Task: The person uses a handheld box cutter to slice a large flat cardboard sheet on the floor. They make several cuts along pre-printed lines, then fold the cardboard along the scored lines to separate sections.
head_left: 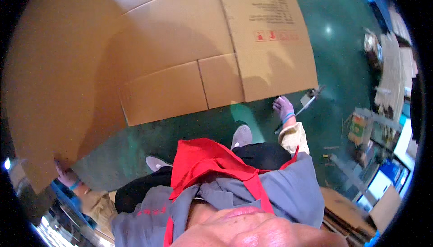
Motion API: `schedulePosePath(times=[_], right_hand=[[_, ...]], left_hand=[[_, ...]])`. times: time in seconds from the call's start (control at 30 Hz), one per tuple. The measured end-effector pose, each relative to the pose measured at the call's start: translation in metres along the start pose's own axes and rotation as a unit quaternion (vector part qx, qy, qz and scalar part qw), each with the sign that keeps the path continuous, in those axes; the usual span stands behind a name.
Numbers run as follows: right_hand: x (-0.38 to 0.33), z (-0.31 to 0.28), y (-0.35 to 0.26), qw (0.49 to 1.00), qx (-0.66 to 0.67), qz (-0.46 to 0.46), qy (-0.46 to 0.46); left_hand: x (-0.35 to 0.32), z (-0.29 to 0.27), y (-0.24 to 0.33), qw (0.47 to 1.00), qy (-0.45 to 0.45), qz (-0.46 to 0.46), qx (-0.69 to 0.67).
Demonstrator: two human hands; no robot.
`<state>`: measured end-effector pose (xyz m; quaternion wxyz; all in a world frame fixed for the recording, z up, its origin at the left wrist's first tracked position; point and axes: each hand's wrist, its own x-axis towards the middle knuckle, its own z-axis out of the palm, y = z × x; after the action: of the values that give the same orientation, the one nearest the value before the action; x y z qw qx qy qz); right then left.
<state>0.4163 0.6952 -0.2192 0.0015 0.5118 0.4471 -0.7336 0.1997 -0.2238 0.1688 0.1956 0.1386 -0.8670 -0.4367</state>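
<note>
A large brown cardboard carton point(176, 26), creased and partly unfolded, spreads in front of me. Its big left panel point(49, 80) rises toward me, and its right panel bears dark print and red symbols. At the lower corner of the left panel, my left hand point(67, 176), in a purple glove, is closed on the cardboard edge; some fingers are hidden. Just below the right panel's near edge is my right hand point(283, 107), gloved in purple, with fingers curled. A slim tool with a whitish part point(308, 101) shows beside and behind it; whether I grip it is unclear.
Green floor point(338, 66) lies under the carton and around my grey shoes point(242, 136). Stacked cardboard point(390, 71) and mixed boxes point(359, 129) stand along the right. More cardboard sheets point(347, 206) are behind me on the right.
</note>
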Motion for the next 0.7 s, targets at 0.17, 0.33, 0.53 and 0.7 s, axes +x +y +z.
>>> schedulePosePath(times=[0.17,0.33,0.53,0.7], right_hand=[[0.004,-0.017,0.005,0.990,0.134,0.008,0.051],[0.016,0.017,-0.011,0.978,0.165,0.034,0.124],[0.042,-0.023,0.008,0.979,0.167,0.067,0.094],[0.043,-0.003,-0.002,0.967,0.195,0.123,0.104]], left_hand=[[0.009,0.005,-0.039,0.991,-0.026,0.114,0.058],[-0.004,-0.007,-0.055,0.994,0.070,0.034,0.078],[-0.020,0.091,-0.023,0.931,0.132,-0.208,-0.267],[-0.016,0.049,-0.089,0.975,0.063,-0.117,-0.176]])
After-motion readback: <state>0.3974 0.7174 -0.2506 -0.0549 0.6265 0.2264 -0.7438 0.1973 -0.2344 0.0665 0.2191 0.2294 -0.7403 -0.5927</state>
